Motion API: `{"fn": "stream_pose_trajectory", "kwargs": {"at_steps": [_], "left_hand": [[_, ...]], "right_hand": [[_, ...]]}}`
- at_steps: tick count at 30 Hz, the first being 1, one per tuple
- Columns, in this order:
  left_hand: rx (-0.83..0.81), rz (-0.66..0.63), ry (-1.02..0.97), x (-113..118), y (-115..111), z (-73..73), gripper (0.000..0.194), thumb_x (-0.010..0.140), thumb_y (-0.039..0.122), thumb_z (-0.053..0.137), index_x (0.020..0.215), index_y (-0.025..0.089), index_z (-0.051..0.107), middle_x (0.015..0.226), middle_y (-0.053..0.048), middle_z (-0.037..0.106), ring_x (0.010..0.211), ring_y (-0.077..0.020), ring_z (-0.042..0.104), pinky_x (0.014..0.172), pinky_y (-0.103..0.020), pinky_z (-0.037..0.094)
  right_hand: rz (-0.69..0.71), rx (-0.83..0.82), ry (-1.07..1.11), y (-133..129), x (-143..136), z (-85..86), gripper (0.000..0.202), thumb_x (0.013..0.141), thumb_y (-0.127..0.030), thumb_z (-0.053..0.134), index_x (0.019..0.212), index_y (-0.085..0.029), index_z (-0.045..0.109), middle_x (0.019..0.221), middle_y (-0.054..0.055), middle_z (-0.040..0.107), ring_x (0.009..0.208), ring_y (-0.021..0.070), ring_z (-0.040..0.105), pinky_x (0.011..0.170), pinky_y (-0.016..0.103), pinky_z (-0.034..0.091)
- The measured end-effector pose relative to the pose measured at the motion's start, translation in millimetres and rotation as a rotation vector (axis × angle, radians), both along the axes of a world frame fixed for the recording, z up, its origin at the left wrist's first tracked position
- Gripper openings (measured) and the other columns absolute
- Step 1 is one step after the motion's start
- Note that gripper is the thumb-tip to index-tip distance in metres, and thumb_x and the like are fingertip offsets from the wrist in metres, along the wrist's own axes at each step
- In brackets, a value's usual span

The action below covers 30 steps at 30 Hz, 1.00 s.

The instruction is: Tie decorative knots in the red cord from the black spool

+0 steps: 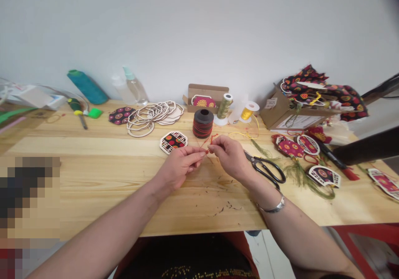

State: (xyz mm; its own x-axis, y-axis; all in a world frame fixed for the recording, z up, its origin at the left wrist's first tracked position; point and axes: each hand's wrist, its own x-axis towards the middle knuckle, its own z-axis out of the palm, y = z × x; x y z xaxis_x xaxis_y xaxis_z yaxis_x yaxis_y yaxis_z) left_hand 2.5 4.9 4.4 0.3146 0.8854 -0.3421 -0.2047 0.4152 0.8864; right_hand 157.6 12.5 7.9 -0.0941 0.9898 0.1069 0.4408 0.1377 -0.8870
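Both hands meet above the middle of the table, pinching a thin red cord [213, 138]. My left hand [183, 162] holds it between thumb and forefinger. From the other side my right hand [230, 155] grips the same cord, with a short bit standing up over the fingers. Just behind them stands a black spool wound with red cord [203, 124]. A wood-framed ornament with dark floral fabric [173, 142] lies beyond my left hand. Black-handled scissors [264, 167] rest beside my right wrist, partly hidden by it.
Wooden frames [156, 115] are piled toward the wall, near a teal thread cone [87, 87]. Green thread [225, 106] and yellow thread [246, 113] stand behind the black spool. On the right are a cardboard box [277, 111] of fabric pieces and several tasselled ornaments [324, 176].
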Motion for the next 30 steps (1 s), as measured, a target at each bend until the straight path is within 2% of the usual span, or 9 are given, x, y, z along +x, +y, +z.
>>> {"fn": "stream_pose_trajectory", "kwargs": {"at_steps": [15,19,22,25,30], "left_hand": [[-0.001,-0.035,-0.038,-1.4,0.9,0.6,0.015,0.067,0.026,0.069,0.071,0.012,0.065,0.051,0.004,0.047,0.04,-0.0011,0.026,0.039,-0.017,0.011],[0.032,-0.056,-0.001,-1.5,-0.8,-0.2,0.013,0.067,0.026,0.068,0.072,0.013,0.066,0.05,0.003,0.05,0.04,-0.0022,0.03,0.039,-0.018,0.014],[0.165,-0.04,0.174,-0.6,-4.1,-2.6,0.017,0.07,0.029,0.067,0.079,0.015,0.071,0.052,0.001,0.056,0.044,-0.0063,0.04,0.042,-0.019,0.025],[0.394,-0.001,0.408,0.8,-9.1,-5.5,0.02,0.074,0.031,0.063,0.086,0.018,0.074,0.059,-0.002,0.063,0.054,-0.0116,0.051,0.051,-0.023,0.037],[0.875,0.008,0.693,0.5,-15.3,-14.4,0.023,0.081,0.025,0.055,0.093,0.022,0.075,0.066,-0.004,0.066,0.059,-0.0142,0.054,0.06,-0.026,0.04]], "right_hand": [[0.021,-0.02,0.005,-2.0,-0.5,3.5,0.013,0.08,-0.021,0.053,0.067,-0.019,0.054,0.063,-0.001,0.06,0.058,0.0113,0.051,0.06,0.025,0.038],[0.015,-0.024,0.009,-1.4,-0.4,3.2,0.014,0.08,-0.021,0.052,0.066,-0.019,0.053,0.062,-0.001,0.06,0.057,0.0114,0.051,0.06,0.025,0.039],[0.009,-0.017,0.031,-0.9,-0.3,2.4,0.015,0.08,-0.021,0.051,0.065,-0.019,0.053,0.061,-0.001,0.06,0.057,0.0112,0.051,0.06,0.025,0.039],[-0.003,-0.024,0.08,-0.3,-0.3,0.7,0.013,0.079,-0.021,0.051,0.066,-0.019,0.053,0.061,-0.001,0.06,0.057,0.0113,0.051,0.06,0.025,0.039],[-0.01,-0.081,0.211,0.8,-0.7,-2.8,0.011,0.077,-0.027,0.054,0.068,-0.02,0.053,0.062,0.0,0.06,0.059,0.0127,0.052,0.057,0.026,0.04]]}}
